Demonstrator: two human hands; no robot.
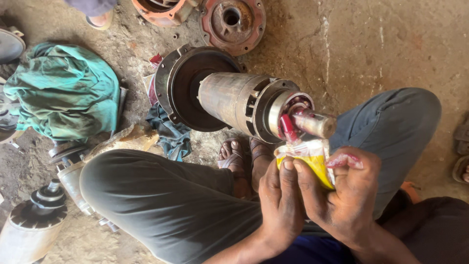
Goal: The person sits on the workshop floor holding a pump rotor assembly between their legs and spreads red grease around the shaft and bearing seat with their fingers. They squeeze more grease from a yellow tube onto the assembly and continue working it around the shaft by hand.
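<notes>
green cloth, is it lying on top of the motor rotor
No, the green cloth lies bunched on the ground left of the rotor, apart from it.

**What you can't really see here**

Yellow sachet point(315, 164) is mostly buried under both hands, only its top edge and red nozzle point(288, 128) show. Rotor's point(229, 100) underside is out of sight behind the legs. Orange housing point(163, 11) and a sandalled foot point(100, 19) are cut off at the top edge, another foot point(461, 168) on the right edge. Bottom-left rotor point(31, 220) is cropped too, and the bearing point(298, 105) detail is too small to tell tbh.
</notes>
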